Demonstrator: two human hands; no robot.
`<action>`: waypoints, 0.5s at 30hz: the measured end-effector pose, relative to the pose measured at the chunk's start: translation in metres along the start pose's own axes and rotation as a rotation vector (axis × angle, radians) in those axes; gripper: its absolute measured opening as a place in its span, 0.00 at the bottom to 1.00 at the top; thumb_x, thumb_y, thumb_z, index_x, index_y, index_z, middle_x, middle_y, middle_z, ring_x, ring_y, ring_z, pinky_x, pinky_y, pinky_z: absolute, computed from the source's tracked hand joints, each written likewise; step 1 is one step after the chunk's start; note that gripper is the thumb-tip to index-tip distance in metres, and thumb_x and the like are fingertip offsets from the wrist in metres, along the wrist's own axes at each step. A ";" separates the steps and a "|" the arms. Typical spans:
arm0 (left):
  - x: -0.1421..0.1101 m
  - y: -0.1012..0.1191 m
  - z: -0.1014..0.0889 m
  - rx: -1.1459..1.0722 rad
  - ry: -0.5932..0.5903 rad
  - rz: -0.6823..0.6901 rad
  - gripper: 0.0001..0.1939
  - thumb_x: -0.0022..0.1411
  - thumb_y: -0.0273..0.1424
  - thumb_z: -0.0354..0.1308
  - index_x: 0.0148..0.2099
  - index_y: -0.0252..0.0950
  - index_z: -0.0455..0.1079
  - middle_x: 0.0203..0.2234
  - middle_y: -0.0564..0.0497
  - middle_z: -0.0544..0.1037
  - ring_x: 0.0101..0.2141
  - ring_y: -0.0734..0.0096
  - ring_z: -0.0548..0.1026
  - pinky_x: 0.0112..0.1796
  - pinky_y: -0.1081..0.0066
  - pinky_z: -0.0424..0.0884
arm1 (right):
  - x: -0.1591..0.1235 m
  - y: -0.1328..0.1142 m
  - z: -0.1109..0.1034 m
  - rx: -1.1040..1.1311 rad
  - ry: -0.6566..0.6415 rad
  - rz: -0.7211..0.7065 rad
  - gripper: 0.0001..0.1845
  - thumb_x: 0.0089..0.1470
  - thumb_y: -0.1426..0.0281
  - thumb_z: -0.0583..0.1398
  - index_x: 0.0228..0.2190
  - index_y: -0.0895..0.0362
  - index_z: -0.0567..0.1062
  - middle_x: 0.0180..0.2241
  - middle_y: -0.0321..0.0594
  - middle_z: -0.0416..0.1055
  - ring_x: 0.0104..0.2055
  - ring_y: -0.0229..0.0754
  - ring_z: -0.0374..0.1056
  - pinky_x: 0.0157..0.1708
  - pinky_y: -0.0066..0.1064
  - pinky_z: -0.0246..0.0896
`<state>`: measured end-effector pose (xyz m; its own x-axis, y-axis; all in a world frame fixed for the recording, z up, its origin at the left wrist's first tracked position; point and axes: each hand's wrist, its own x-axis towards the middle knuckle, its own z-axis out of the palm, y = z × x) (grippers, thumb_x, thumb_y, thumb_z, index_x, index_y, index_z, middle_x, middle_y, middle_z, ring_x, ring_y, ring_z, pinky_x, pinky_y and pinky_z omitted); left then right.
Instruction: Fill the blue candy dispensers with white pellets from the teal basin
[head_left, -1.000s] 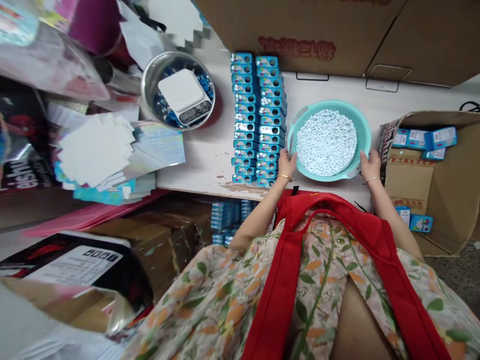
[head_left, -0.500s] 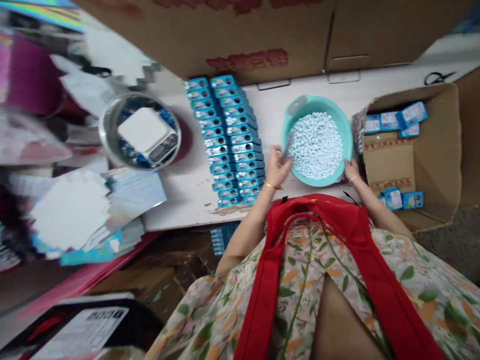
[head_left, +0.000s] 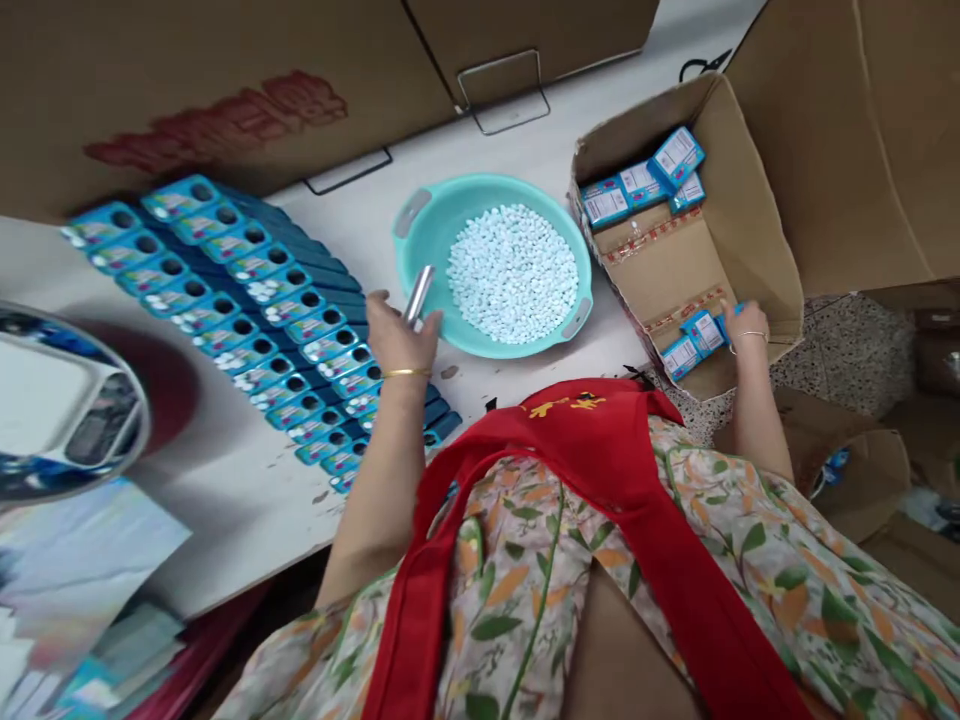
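My left hand (head_left: 400, 338) is closed around a shiny metal tube-like tool (head_left: 418, 294), whose upper end leans toward the turquoise basin (head_left: 420, 245). Inside that basin lies a heap of small pale blue-white pellets (head_left: 517, 275). Off to the right, my right hand (head_left: 747, 326) reaches into an open cardboard carton (head_left: 765, 230), its fingers closed on a small blue box (head_left: 730, 318) at the end of a short row. Several other blue boxes (head_left: 703, 332) lie beside it, and more (head_left: 637, 183) rest along the carton's far side.
Two long rows of blue boxes with round holes (head_left: 255, 290) stand left of the basin. A metal pot (head_left: 139, 440) holding a white scale (head_left: 45, 400) is at the far left. Large cardboard (head_left: 225, 60) borders the back, with black scissors (head_left: 705, 66) behind the carton.
My right hand has left the basin's rim and moved right into the carton, onto a blue box. My left hand still holds the metal tool. The view has turned and shifted right.
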<state>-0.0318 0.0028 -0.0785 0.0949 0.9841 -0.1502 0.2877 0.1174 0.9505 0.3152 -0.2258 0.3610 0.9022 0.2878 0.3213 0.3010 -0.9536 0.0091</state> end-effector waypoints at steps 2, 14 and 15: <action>-0.010 0.009 -0.005 0.077 -0.018 0.061 0.26 0.63 0.38 0.64 0.59 0.39 0.61 0.50 0.43 0.74 0.51 0.52 0.75 0.62 0.44 0.74 | 0.024 0.024 -0.006 -0.035 -0.002 0.213 0.39 0.63 0.57 0.67 0.64 0.72 0.71 0.65 0.82 0.69 0.72 0.71 0.69 0.73 0.65 0.58; -0.013 0.063 0.010 0.237 -0.268 0.067 0.19 0.71 0.24 0.47 0.58 0.35 0.73 0.55 0.32 0.77 0.56 0.45 0.78 0.60 0.46 0.74 | 0.058 -0.057 0.088 0.127 0.060 -0.159 0.63 0.56 0.62 0.67 0.77 0.69 0.39 0.76 0.75 0.49 0.82 0.67 0.49 0.80 0.62 0.43; -0.008 0.068 0.015 0.258 -0.277 0.047 0.20 0.72 0.24 0.45 0.58 0.34 0.74 0.56 0.31 0.77 0.56 0.44 0.78 0.60 0.46 0.73 | 0.061 -0.066 0.088 0.164 0.057 -0.278 0.60 0.59 0.60 0.64 0.76 0.69 0.38 0.76 0.76 0.45 0.82 0.69 0.46 0.80 0.67 0.40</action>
<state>0.0015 0.0006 -0.0167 0.3575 0.9100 -0.2099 0.5043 0.0010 0.8635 0.3776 -0.1380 0.2964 0.7610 0.5257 0.3801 0.5836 -0.8107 -0.0472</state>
